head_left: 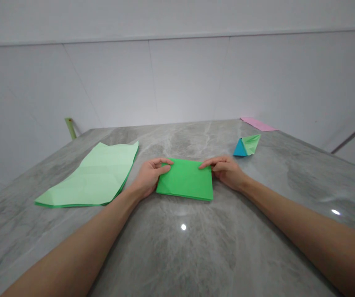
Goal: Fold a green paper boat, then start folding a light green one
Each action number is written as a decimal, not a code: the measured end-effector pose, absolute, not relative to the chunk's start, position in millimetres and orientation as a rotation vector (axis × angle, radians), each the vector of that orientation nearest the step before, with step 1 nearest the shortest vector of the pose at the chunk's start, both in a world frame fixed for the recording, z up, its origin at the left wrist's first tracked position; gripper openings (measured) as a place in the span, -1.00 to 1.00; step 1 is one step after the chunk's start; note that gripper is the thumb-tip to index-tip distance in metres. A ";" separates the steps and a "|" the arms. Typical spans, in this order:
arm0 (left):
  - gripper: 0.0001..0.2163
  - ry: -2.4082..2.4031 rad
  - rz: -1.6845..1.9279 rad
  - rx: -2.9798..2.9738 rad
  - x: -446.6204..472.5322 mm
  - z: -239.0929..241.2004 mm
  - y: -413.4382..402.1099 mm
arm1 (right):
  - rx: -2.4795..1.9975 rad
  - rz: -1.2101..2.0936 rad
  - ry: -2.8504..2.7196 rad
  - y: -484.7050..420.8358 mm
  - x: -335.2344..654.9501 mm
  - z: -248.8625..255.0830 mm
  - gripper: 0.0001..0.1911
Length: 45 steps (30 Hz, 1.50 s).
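Note:
A folded sheet of bright green paper (185, 180) lies flat on the grey marble table (196, 247) in front of me. My left hand (149, 176) pinches its far left corner, fingers and thumb closed on the edge. My right hand (225, 170) pinches the far right corner in the same way. Both forearms reach in from the bottom of the view.
A stack of pale green sheets (95, 175) lies to the left of the folded paper. A small folded shape in blue and green (246, 145) stands at the back right. A pink sheet (258, 123) lies at the far right edge. White walls enclose the table.

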<state>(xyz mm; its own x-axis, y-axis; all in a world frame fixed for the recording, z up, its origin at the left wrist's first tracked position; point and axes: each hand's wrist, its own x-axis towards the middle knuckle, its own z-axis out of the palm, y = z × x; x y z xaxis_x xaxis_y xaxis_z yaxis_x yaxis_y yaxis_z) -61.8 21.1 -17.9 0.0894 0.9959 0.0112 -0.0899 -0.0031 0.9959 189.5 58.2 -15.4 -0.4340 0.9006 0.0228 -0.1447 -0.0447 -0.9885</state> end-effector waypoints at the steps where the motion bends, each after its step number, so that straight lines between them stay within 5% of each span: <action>1: -0.78 1.098 1.188 1.244 -61.2 -19.6 21.4 | -0.863 1.597 -1.417 57.7 189.2 -15.8 -0.80; 7: -0.66 1.272 1.131 1.784 -55.2 -18.8 13.8 | -1.068 1.140 -1.804 62.5 185.7 -25.5 -0.79; 13: -0.57 1.376 0.272 2.531 -54.7 -20.1 10.2 | -1.153 0.642 -2.152 65.9 185.7 -28.8 -0.79; 17: -0.60 1.373 0.354 2.545 -58.0 -23.4 13.4 | -1.176 0.332 -2.330 52.6 180.9 -26.6 -0.62; 21: -0.66 1.354 0.650 2.516 -60.8 -25.7 19.7 | -1.121 0.325 -2.596 33.1 172.0 -21.0 -0.38; 26: -0.65 1.430 0.745 2.470 -62.9 -23.9 22.6 | -1.053 0.462 -2.836 31.8 176.8 -7.3 -0.38; 33: -0.55 1.210 0.132 2.587 -59.3 -18.2 12.2 | -1.004 0.368 -2.925 31.2 182.7 -1.4 -0.30; 45: -0.39 1.382 -0.129 2.609 -50.0 -8.5 0.5 | -1.075 0.310 -2.870 23.2 164.5 -18.3 -0.27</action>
